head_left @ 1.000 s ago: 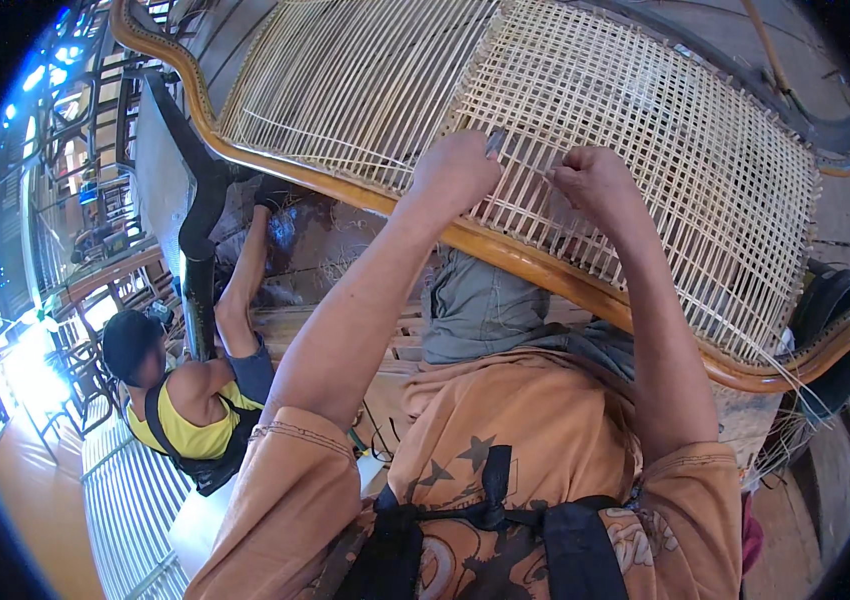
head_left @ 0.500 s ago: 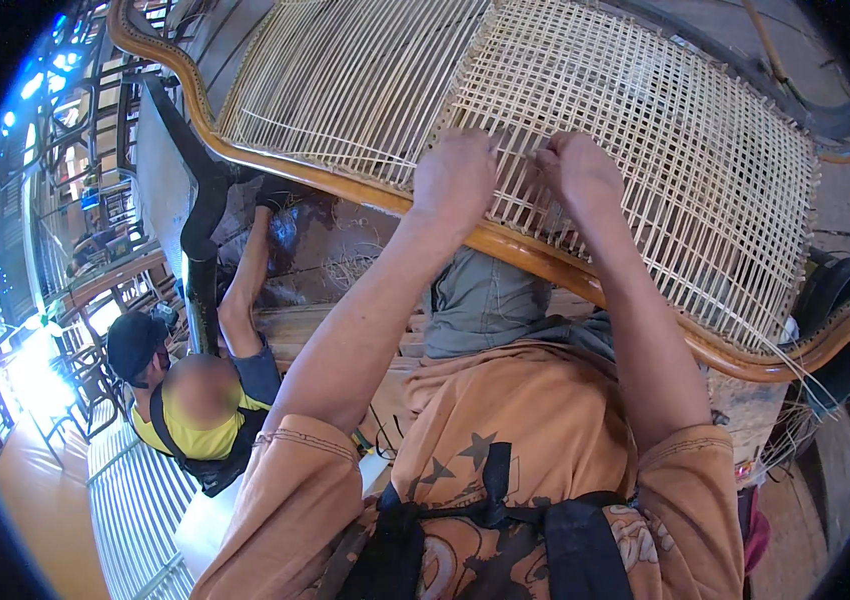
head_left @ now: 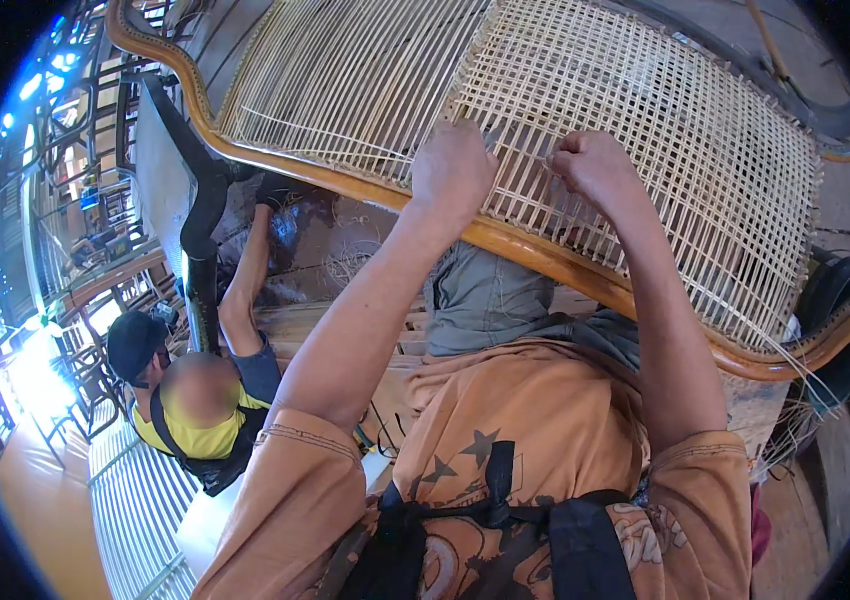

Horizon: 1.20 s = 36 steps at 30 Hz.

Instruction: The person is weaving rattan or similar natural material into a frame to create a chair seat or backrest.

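Pale cane strands form a woven panel (head_left: 635, 90) in a curved, varnished wooden frame (head_left: 535, 250). The right part is a close grid. On the left part the strands (head_left: 345, 80) run mostly one way, with a few loose ones trailing towards my left hand (head_left: 452, 172). That hand is closed over the panel near the frame's near rail, its fingertips pressed together. My right hand (head_left: 593, 165) is also closed in a pinch, a little above the open-spaced strands to the right. Whatever thin thing either hand holds is hidden by the fingers.
At the left, a person in a yellow top (head_left: 195, 420) reaches towards a dark curved wooden piece (head_left: 202, 220). Stacked dark frames (head_left: 95, 170) stand behind. Loose cane ends (head_left: 810, 385) hang over the frame's right end. Cane scraps (head_left: 350, 262) lie on the floor.
My right hand has moved slightly to the right, away from my left hand, widening the gap between them. My left hand has shifted slightly up. The frame's right part sits slightly lower.
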Available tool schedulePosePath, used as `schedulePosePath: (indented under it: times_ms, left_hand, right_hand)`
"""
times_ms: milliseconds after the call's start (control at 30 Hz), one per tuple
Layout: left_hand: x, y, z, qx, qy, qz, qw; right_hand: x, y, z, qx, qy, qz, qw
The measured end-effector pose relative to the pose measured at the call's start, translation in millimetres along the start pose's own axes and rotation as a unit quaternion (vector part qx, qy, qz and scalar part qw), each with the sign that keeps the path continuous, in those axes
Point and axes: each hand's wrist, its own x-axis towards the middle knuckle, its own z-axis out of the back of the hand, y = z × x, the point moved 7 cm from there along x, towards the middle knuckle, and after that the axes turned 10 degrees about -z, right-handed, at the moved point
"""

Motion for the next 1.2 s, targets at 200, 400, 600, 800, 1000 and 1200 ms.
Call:
schedulePosePath:
  times_ms: [200, 400, 600, 800, 1000, 1200]
  left_hand:
    - [-2.3, -4.5, 2.9, 0.03, 0.012, 0.002, 0.999]
    - [3.8, 11.1, 4.1, -0.061, 0.05, 0.018, 0.997]
    - [13.8, 14.6, -0.3, -0.08, 0.046, 0.017, 0.996]
    - [9.9, 14.3, 1.1, -0.054, 0.018, -0.018, 0.998]
    - [18.2, 29.8, -4.7, -0.116, 0.056, 0.006, 0.992]
    - [20.6, 31.0, -13.6, -0.195, 0.088, 0.012, 0.977]
  right_hand:
    - [-3.8, 7.9, -8.3, -0.047, -0.104, -0.001, 0.993]
    - [-13.0, 10.2, -4.7, -0.034, -0.097, -0.018, 0.995]
    - [-14.6, 2.6, -5.0, 0.021, -0.055, -0.003, 0.998]
    - [-23.2, 10.9, -7.2, 0.015, -0.131, -0.036, 0.991]
    - [-21.0, 3.9, -10.7, 0.018, -0.06, -0.009, 0.998]
    - [-24.3, 4.0, -12.4, -0.026, -0.136, -0.039, 0.99]
